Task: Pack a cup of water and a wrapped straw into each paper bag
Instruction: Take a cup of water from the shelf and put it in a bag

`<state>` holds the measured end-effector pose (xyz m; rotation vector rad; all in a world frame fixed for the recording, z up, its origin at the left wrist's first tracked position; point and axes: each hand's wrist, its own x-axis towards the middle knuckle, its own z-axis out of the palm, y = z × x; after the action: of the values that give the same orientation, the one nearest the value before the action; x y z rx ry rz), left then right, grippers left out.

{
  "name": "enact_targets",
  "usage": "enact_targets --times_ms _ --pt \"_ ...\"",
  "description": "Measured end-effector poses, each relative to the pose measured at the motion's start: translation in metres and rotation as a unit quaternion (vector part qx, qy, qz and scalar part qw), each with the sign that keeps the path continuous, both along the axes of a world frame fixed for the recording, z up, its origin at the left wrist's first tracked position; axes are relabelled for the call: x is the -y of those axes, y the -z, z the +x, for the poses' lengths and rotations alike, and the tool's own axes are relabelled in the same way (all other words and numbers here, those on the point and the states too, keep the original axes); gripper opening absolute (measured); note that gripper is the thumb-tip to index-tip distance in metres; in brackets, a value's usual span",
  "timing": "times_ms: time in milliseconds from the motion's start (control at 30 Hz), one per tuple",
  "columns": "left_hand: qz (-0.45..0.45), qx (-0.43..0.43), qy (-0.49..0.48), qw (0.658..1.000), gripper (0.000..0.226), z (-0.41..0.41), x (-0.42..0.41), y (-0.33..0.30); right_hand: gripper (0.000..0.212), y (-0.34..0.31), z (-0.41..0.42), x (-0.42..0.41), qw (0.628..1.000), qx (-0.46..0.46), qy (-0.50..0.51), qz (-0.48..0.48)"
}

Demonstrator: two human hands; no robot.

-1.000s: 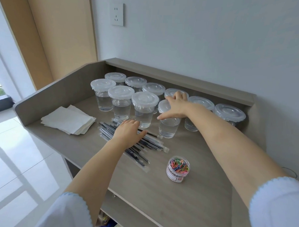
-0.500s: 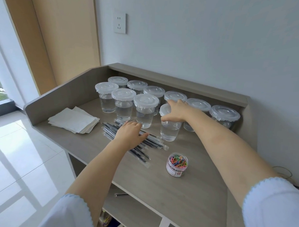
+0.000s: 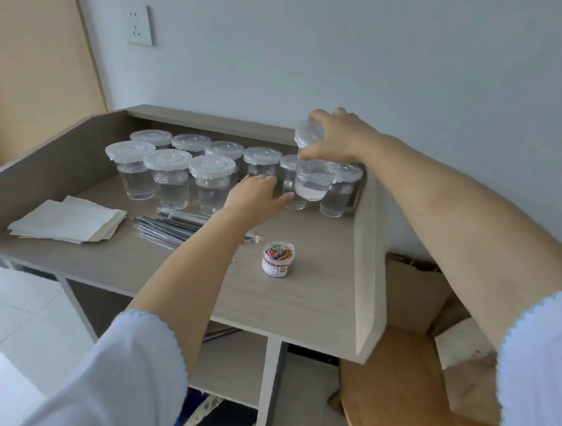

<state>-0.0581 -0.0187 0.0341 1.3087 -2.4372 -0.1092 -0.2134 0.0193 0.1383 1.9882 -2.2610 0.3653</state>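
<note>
The clear plastic cup of water with its frosted snap-on lid (image 3: pixel 311 169) is in my right hand (image 3: pixel 337 139), lifted off the grey wood-grain worktop (image 3: pixel 302 294) and tilted, above the right end of the group of lidded cups (image 3: pixel 191 170) that stand along the back. My fingers and thumb curl round the lid's rim and the top of the wall. Water fills only the lower part, so I judge it light but sloshy; the thin wall will likely flex if squeezed, and a lid held by its edge could pop off. A lower hold on the body, with the cup brought upright, seems safer to me.

My left hand (image 3: pixel 258 195) reaches forward just below the lifted cup, fingers loosely extended and holding nothing; whether it touches a cup I cannot tell. Under that forearm lies the heap of dark straws in clear wrappers (image 3: pixel 166 227): light, slick, and easiest pinched singly at the middle. To their left sits a stack of folded white paper (image 3: pixel 66 221), perhaps the bags. Near the front stands a small clear tub of coloured paper clips (image 3: pixel 277 259). Brown cardboard (image 3: pixel 407 302) lies beyond the worktop's right wall.
</note>
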Motion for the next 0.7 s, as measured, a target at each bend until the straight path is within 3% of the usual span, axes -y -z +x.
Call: enact_targets --times_ms 367,533,700 --pt "-0.017 -0.009 0.191 0.981 0.047 -0.147 -0.085 -0.017 0.076 0.002 -0.124 -0.129 0.981 0.012 0.179 -0.073" --pt "-0.049 0.048 0.227 0.971 0.044 -0.209 -0.125 -0.014 0.073 0.031 -0.192 -0.168 0.976 0.017 0.213 -0.029" --pt "-0.006 0.099 0.2 0.975 0.041 -0.279 -0.143 0.011 0.075 0.086 -0.26 -0.182 0.98 0.012 0.195 0.037"
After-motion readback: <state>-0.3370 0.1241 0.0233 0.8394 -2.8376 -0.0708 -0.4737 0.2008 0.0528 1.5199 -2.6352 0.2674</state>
